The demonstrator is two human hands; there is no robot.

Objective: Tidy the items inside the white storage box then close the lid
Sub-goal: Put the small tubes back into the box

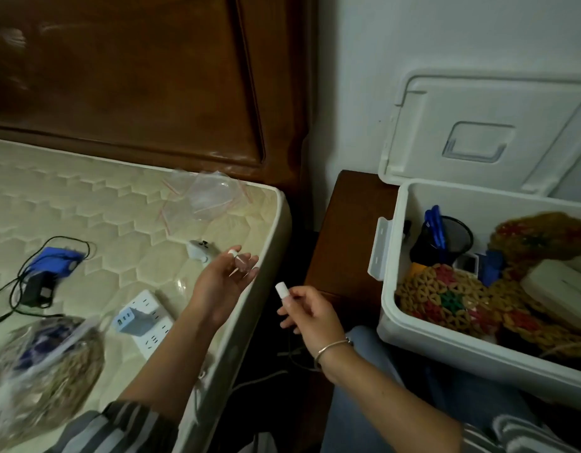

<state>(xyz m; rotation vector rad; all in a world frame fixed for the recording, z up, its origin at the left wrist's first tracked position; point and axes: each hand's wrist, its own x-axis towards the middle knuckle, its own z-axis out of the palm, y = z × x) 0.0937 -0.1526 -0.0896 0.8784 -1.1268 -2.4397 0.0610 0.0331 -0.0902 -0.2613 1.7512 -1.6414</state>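
Box [413, 333] cut off; right hand [307, 310] pinches white cap [281, 290]; left hand [224, 279] grip unclear.

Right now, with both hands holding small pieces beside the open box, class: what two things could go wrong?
1. The right hand pinches a small white piece above the dark gap between mattress and white storage box, the left hand a clear piece at the mattress edge; dropped, either could vanish there.
2. The woven mats lie heaped near the box's rim and might stop the lid closing flat.
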